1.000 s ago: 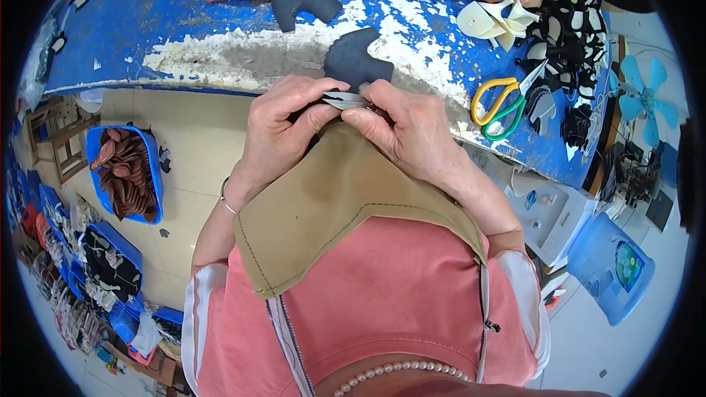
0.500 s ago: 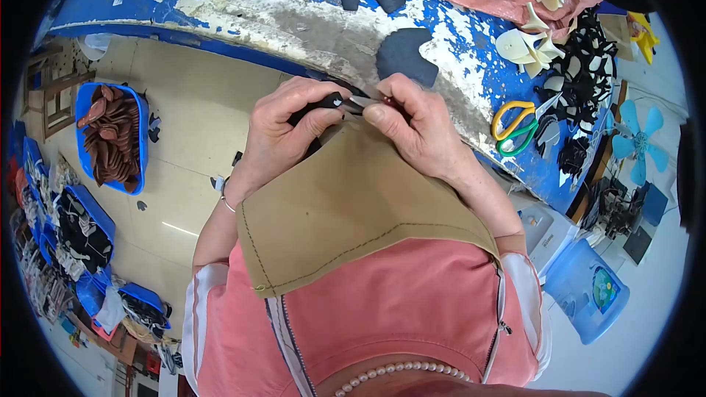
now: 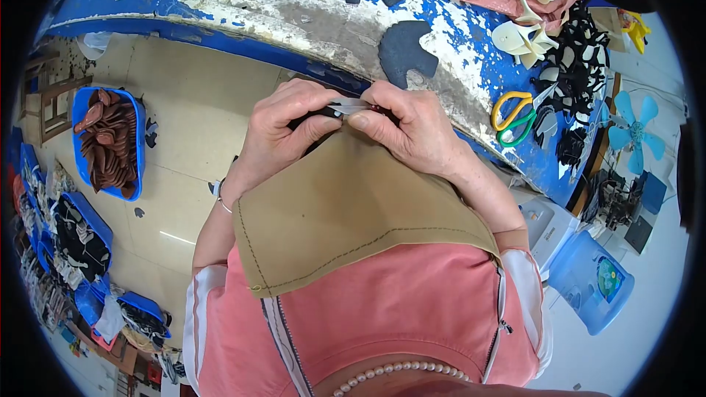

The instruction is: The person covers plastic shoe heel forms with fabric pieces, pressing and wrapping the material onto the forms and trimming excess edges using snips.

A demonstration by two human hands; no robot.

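Close together above the tan apron (image 3: 360, 198), both of my hands are closed in a pinch. My left hand (image 3: 290, 114) grips a small dark piece (image 3: 315, 113), mostly hidden by the thumb and fingers. In my right hand (image 3: 408, 129) is a small knife-like tool with a shiny metal blade (image 3: 350, 106); a dark red bit shows by the fingers. The blade points left and meets the dark piece between the two thumbs. Its handle is largely covered by my hand.
Ahead lies a worn blue table (image 3: 250, 0) with a dark cut-out pad (image 3: 408, 53), scissors (image 3: 515, 119) with yellow and green handles, white curved pieces (image 3: 523, 38) and a black-and-white heap (image 3: 577, 59). On the floor at left stands a blue basket (image 3: 140, 140) of brown pieces.
The blade now lies flatter and shows more of its shiny side between the thumbs. Both hands sit slightly lower, and the view has shifted a little.
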